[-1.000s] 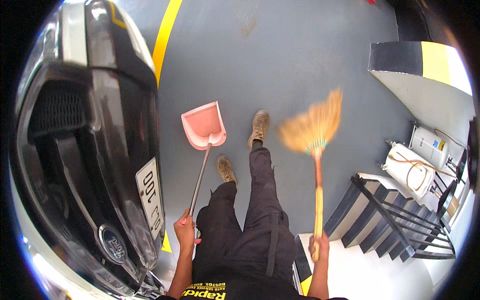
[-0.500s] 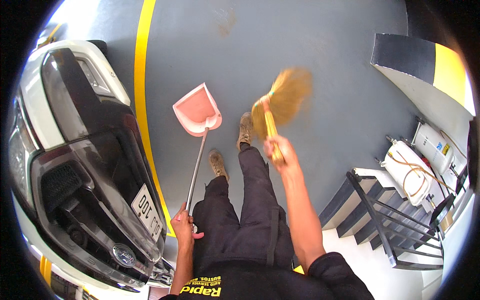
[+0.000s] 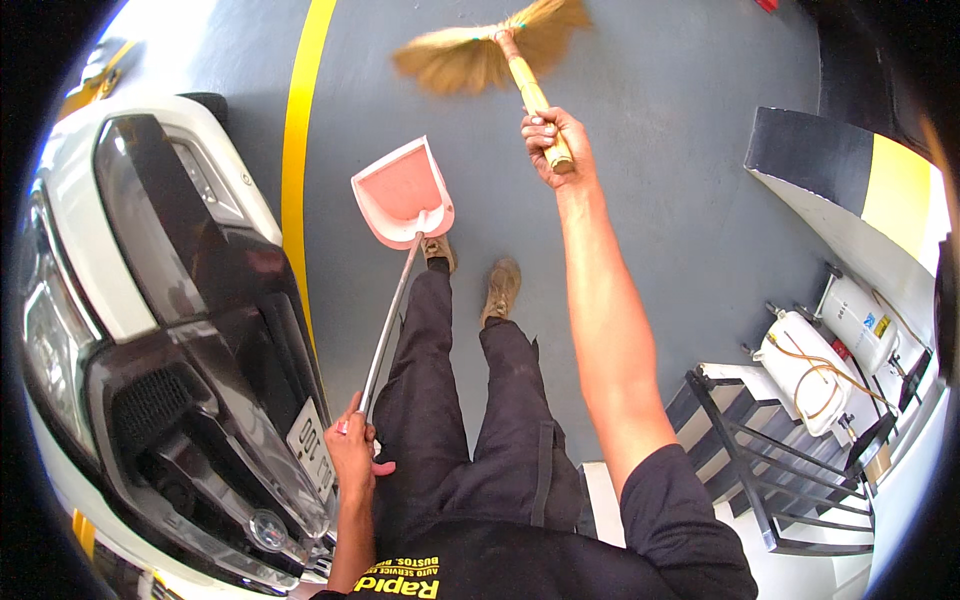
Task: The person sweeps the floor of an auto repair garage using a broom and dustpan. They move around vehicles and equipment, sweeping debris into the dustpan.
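A soft straw broom (image 3: 470,62) with a yellow handle stretches out ahead of me, its fanned bristles spread wide and slightly blurred. Wrapped round the handle is my right hand (image 3: 556,145), with the arm extended forward. My left hand (image 3: 350,445), low beside my left thigh, grips the pink-ended grey pole of a long-handled dustpan (image 3: 400,190). The dustpan's pink scoop lies ahead of my left shoe, and no debris can be made out in it. Whether the bristles touch the floor I cannot tell.
A white and black vehicle (image 3: 180,300) stands close on my left, beside a yellow floor line (image 3: 305,130). To the right are steps with a black railing (image 3: 745,460), white tanks with hoses (image 3: 808,370) and a black-and-yellow wall edge (image 3: 850,165). Grey floor (image 3: 690,200) lies ahead.
My right hand has swung the broom forward and to the left, with its bristles fanning out. I have stepped ahead with my left foot. The dustpan stays in my left hand.
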The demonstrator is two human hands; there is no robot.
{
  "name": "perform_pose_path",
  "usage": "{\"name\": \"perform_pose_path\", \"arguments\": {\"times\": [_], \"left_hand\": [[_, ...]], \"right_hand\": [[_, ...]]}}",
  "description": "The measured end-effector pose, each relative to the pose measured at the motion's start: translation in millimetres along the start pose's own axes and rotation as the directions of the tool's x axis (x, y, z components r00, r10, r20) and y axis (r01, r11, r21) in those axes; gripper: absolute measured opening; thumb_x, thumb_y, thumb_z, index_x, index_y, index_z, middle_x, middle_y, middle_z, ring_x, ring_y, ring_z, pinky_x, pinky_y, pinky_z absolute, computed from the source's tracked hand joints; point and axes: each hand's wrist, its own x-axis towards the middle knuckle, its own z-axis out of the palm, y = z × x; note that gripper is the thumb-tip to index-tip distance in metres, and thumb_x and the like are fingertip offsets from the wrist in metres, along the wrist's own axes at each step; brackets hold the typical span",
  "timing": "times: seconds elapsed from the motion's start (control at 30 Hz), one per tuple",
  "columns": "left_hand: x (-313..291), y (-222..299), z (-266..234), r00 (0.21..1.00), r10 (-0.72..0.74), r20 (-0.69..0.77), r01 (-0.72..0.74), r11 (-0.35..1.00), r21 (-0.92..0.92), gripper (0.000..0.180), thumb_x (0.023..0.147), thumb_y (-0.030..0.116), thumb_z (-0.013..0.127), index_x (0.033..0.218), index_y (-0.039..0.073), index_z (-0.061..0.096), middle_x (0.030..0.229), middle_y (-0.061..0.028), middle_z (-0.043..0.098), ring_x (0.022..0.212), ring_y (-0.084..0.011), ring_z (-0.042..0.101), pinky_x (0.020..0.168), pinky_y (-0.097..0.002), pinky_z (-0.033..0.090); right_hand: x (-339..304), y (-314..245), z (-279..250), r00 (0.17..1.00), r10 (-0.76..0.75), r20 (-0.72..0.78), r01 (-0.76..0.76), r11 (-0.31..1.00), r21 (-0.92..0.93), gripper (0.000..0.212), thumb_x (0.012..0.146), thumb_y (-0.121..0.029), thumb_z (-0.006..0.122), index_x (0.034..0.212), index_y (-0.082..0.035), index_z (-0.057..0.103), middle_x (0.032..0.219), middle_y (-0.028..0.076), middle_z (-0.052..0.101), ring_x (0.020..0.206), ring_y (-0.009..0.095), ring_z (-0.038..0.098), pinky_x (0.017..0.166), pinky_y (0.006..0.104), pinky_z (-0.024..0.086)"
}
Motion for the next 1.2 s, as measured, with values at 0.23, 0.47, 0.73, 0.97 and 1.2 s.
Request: {"name": "perform_pose_path", "arguments": {"times": [0.23, 0.47, 0.73, 0.97, 1.2], "left_hand": [[45, 69, -33, 0.997, 0.074, 0.017, -0.076, 0.994, 0.076, 0.045, 0.098, 0.013, 0.054, 0.138, -0.005, 0.065, 0.066, 0.0049, 0.049, 0.055, -0.0036, 0.04, 0.05, -0.0233, 0.032], [76, 142, -62, 0.998, 0.013, 0.056, -0.019, 0.995, 0.098, 0.047, 0.095, 0.01, 0.054, 0.138, -0.005, 0.065, 0.064, 0.0048, 0.047, 0.056, -0.0041, 0.041, 0.052, -0.0236, 0.034], [103, 171, -79, 0.983, -0.173, 0.055, 0.172, 0.985, 0.023, 0.049, 0.094, 0.01, 0.054, 0.139, -0.005, 0.064, 0.064, 0.0049, 0.047, 0.054, -0.0037, 0.039, 0.049, -0.0228, 0.032], [117, 163, -100, 0.99, -0.115, 0.085, 0.112, 0.993, 0.039, 0.05, 0.092, 0.01, 0.055, 0.14, -0.003, 0.064, 0.065, 0.0048, 0.048, 0.056, -0.0042, 0.042, 0.051, -0.0232, 0.034], [100, 170, -110, 0.995, -0.035, 0.094, 0.031, 0.999, 0.042, 0.049, 0.091, 0.011, 0.058, 0.137, 0.0, 0.067, 0.064, 0.0056, 0.048, 0.054, -0.0056, 0.043, 0.048, -0.0275, 0.036]], "right_hand": [[-192, 60, 32, 0.948, -0.186, -0.258, 0.066, 0.909, -0.411, 0.052, 0.097, -0.016, 0.054, 0.146, 0.002, 0.047, 0.084, 0.01, 0.061, 0.05, 0.008, 0.05, 0.046, 0.0203, 0.048], [-405, 162, 116, 0.58, -0.166, -0.797, -0.377, 0.813, -0.444, 0.055, 0.097, -0.018, 0.058, 0.15, -0.009, 0.048, 0.074, 0.006, 0.054, 0.045, 0.012, 0.049, 0.039, 0.0252, 0.04], [-177, 132, 57, 0.715, 0.031, -0.698, -0.115, 0.991, -0.074, 0.034, 0.094, -0.011, 0.059, 0.124, 0.003, 0.056, 0.072, 0.003, 0.054, 0.048, 0.007, 0.046, 0.039, 0.0207, 0.039], [94, 59, 174, 0.908, -0.108, -0.404, 0.015, 0.974, -0.225, 0.038, 0.09, -0.004, 0.055, 0.12, 0.017, 0.047, 0.076, 0.006, 0.048, 0.048, 0.006, 0.042, 0.04, 0.0173, 0.04], [158, 5, 272, 0.971, -0.203, -0.124, 0.133, 0.896, -0.423, 0.022, 0.104, -0.013, 0.053, 0.113, 0.006, 0.049, 0.081, 0.006, 0.051, 0.057, 0.009, 0.048, 0.048, 0.0204, 0.047]]}}
